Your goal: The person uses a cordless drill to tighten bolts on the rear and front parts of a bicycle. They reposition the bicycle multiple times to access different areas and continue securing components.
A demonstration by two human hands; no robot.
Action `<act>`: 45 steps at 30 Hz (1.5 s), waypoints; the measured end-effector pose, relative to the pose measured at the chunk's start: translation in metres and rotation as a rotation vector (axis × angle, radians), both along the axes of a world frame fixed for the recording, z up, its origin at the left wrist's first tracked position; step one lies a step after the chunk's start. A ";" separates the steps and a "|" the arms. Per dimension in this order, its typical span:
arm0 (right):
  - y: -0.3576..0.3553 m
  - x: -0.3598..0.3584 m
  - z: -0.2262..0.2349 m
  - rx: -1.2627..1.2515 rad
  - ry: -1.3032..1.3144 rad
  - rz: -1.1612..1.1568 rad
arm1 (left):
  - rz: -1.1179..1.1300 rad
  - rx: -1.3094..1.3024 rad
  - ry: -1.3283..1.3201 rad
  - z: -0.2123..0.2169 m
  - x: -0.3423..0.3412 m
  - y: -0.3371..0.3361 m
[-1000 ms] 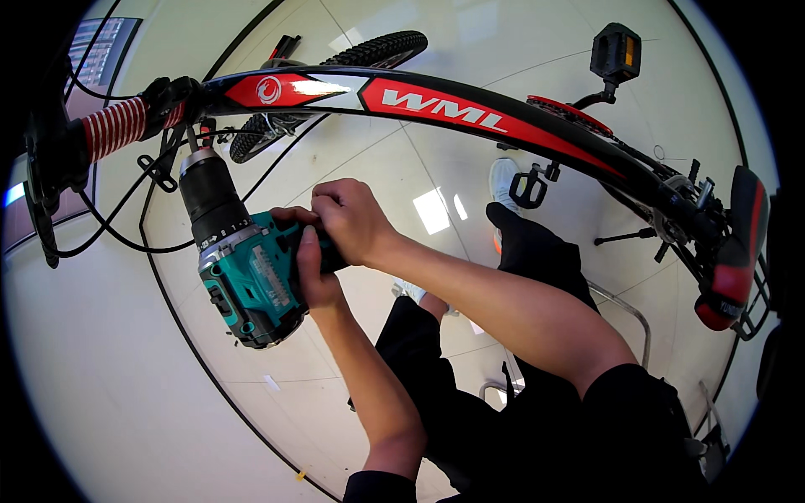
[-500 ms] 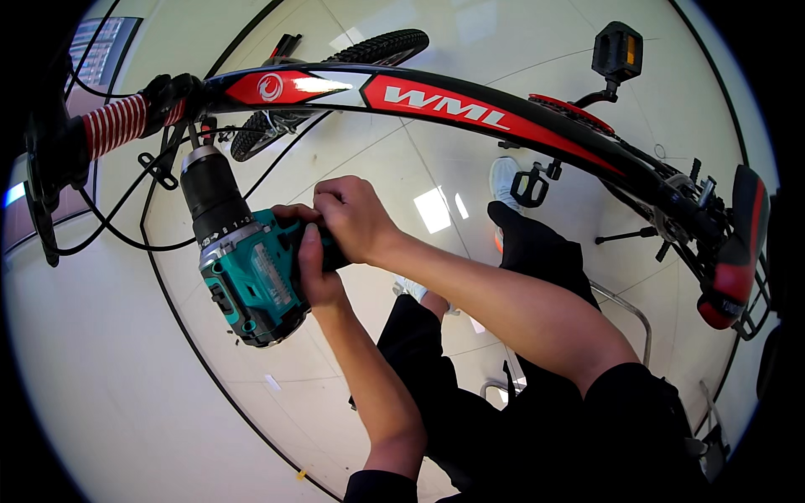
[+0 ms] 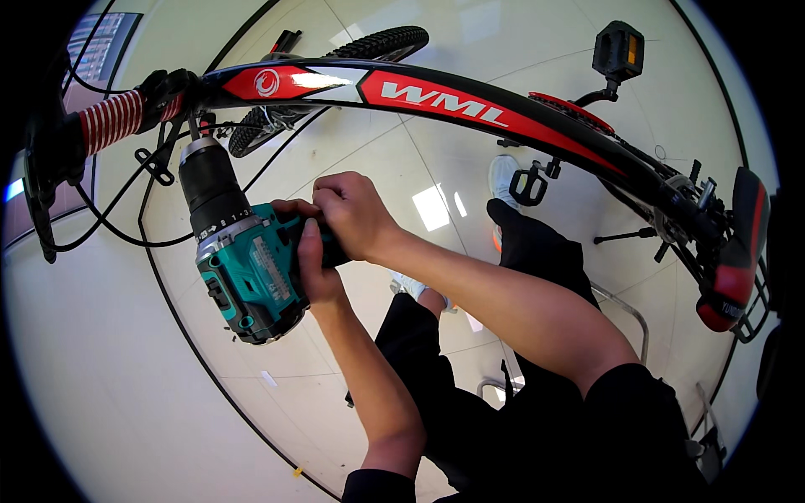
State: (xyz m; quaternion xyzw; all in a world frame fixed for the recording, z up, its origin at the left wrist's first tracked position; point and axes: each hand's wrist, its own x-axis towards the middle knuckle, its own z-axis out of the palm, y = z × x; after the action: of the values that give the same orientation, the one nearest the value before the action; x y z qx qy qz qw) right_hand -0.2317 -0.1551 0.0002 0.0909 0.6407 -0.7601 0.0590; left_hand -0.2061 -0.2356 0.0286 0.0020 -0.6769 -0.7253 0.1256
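A teal and black cordless drill (image 3: pixel 251 272) lies across my left side, its black chuck pointing away toward the handlebar end of a bicycle. The bit at its tip reaches the area under the front of the bicycle's black and red frame tube (image 3: pixel 440 105); the exact contact point is hidden. My left hand (image 3: pixel 314 267) is wrapped round the drill's handle, thumb along its near side. Closed against the same handle is my right hand (image 3: pixel 359 220), its fingers curled and partly hidden. Both hands meet at the grip.
A striped red and white handlebar grip (image 3: pixel 111 127) and black cables (image 3: pixel 126 235) crowd the left. Beyond the tube are the front wheel (image 3: pixel 390 42) and a pedal (image 3: pixel 618 50). The saddle (image 3: pixel 734 260) is at the right. My shoes rest on the tiled floor (image 3: pixel 402 184).
The drill and both hands keep almost the same place. Drill and bicycle front appear shifted very slightly up and left; the grip on the handle is unchanged.
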 end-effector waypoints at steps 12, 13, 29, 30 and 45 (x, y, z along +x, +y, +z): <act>-0.001 -0.001 0.002 -0.010 -0.008 0.006 | 0.007 -0.028 0.030 0.005 -0.002 0.002; -0.001 -0.001 0.002 -0.010 -0.009 0.007 | 0.007 -0.025 0.034 0.004 -0.002 0.002; -0.011 -0.004 0.001 0.024 0.018 0.017 | 0.002 -0.014 0.021 0.007 -0.004 -0.008; -0.011 -0.004 0.001 0.024 0.010 0.016 | 0.000 -0.016 0.030 0.006 -0.004 -0.007; -0.004 0.001 -0.002 -0.011 -0.005 -0.014 | -0.025 -0.034 0.016 0.004 -0.001 -0.003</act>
State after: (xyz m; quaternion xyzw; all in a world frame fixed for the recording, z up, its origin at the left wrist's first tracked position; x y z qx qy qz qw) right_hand -0.2304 -0.1591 -0.0016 0.0970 0.6358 -0.7637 0.0555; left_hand -0.2069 -0.2384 0.0326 -0.0142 -0.6879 -0.7154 0.1219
